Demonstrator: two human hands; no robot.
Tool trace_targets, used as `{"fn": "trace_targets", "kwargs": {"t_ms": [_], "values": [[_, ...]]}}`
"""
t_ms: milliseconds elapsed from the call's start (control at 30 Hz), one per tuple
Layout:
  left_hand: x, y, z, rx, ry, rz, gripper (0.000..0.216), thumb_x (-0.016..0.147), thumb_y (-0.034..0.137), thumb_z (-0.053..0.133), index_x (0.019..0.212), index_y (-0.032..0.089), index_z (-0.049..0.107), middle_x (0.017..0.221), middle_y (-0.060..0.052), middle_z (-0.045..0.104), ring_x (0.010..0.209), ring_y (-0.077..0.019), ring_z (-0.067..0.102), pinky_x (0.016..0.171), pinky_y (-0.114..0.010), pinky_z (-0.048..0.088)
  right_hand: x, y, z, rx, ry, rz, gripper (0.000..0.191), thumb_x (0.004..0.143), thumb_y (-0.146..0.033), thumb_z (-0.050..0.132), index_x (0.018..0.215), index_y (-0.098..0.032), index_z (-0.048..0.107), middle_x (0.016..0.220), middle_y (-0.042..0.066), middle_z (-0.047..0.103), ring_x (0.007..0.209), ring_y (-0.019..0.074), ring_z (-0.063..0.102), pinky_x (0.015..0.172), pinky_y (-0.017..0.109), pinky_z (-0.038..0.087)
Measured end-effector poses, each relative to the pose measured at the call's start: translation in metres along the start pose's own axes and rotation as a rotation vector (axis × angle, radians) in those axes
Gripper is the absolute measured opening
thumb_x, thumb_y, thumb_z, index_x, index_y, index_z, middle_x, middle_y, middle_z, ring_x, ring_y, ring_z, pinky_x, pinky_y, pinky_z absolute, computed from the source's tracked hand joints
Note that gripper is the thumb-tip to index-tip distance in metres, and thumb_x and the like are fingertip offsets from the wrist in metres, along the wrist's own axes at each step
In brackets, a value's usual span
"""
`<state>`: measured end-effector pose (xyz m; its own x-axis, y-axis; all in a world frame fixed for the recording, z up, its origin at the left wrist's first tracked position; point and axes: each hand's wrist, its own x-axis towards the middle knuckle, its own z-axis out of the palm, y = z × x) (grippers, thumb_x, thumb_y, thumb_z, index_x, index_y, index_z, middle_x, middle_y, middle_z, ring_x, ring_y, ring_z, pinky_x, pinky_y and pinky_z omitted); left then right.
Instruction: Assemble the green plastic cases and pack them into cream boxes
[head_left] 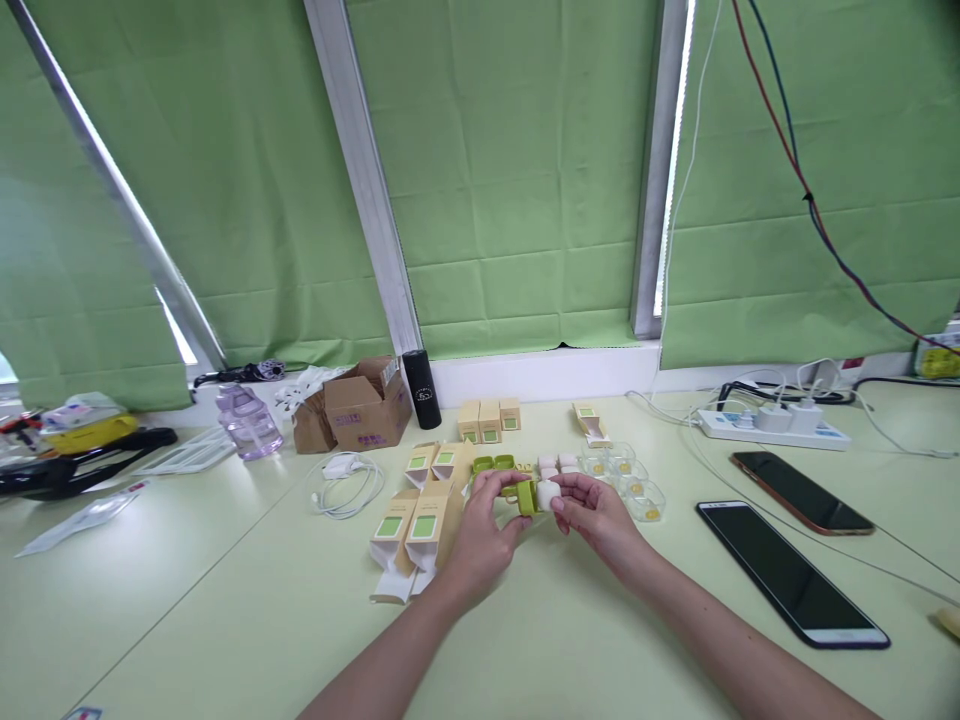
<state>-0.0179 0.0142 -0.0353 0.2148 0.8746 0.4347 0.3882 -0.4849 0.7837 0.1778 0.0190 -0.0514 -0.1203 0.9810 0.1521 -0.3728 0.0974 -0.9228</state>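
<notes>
My left hand (487, 530) is closed on a small olive-green case (528, 497) just above the table. Close against the case's right side, my right hand (592, 515) pinches a small white rounded block (548, 494). Whether the block touches the inside of the case I cannot tell. Just beyond my hands lie more green cases (493, 463) and several white blocks (568, 461). Clear round containers (622, 468) with yellow bits inside stand behind my right hand. Open cream boxes with green squares (424, 525) lie left of my left hand.
Upright cream boxes (489, 418) stand farther back, with an open one (592, 425) to their right. A cardboard box (367, 405), a black bottle (421, 389) and a purple bottle (250, 422) stand back left. Two phones (793, 572) and a power strip (772, 428) lie right.
</notes>
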Motion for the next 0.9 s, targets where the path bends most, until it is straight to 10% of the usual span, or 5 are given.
{"fn": "trace_targets", "kwargs": {"t_ms": [900], "values": [[-0.0003, 0.0003, -0.0003, -0.008, -0.045, 0.007, 0.049, 0.077, 0.005, 0.069, 0.12, 0.03, 0.067, 0.127, -0.005, 0.057, 0.122, -0.0242, 0.057, 0.11, -0.043, 0.046, -0.002, -0.0047, -0.001, -0.166, -0.075, -0.034, 0.043, 0.07, -0.054, 0.085, 0.088, -0.015, 0.079, 0.067, 0.002, 0.066, 0.061, 0.0159, 0.055, 0.059, 0.03, 0.046]]}}
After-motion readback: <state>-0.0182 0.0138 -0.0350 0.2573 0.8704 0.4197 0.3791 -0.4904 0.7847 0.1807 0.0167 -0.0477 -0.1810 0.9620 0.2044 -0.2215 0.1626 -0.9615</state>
